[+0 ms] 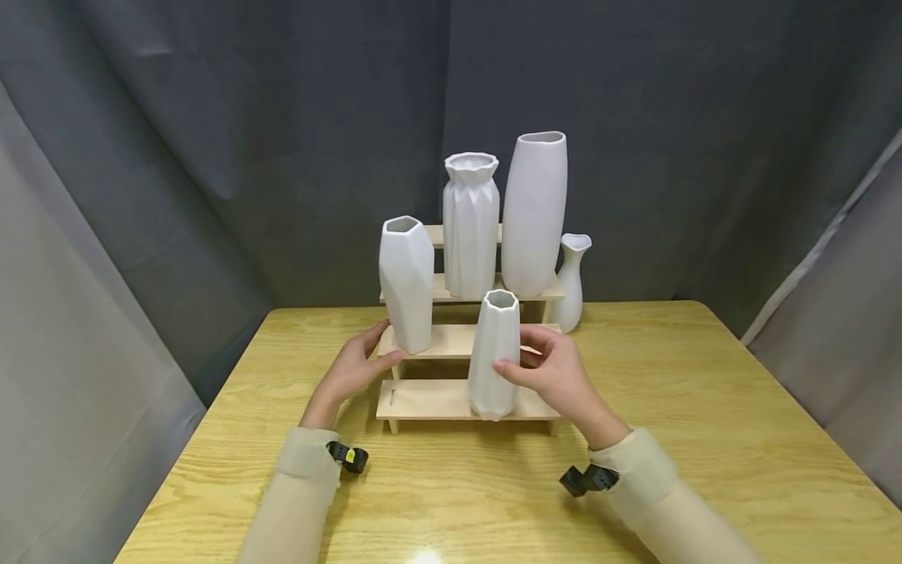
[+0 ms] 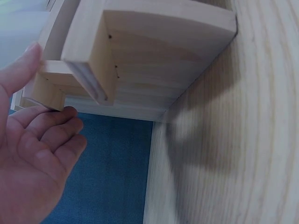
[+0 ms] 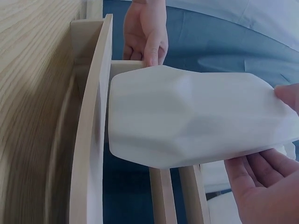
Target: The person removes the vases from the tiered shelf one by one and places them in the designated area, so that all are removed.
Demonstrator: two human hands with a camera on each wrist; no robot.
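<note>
- The left hand (image 1: pixel 355 368) lies open with relaxed fingers against the left end of the stepped pale wooden display rack (image 1: pixel 423 399), thumb on the edge of its second step; the left wrist view shows the fingers (image 2: pixel 44 135) loose under that corner, holding nothing.
- A white faceted ceramic vase with an angular mouth (image 1: pixel 406 282) stands upright on the rack's second step, at its left end, just above that thumb.
- A shorter white faceted ceramic vase (image 1: pixel 495 352) stands upright on the rack's lowest step, right of centre.
- The right hand (image 1: pixel 553 374) grips this shorter vase from its right side, fingers curled round the body.
- Higher on the rack stand a white pleated vase (image 1: pixel 470 223) and a tall smooth white vase (image 1: pixel 534 211).
- A small white bottle vase (image 1: pixel 571 282) stands on the yellow wooden bench (image 1: pixel 705 407), just right of the rack.
</note>
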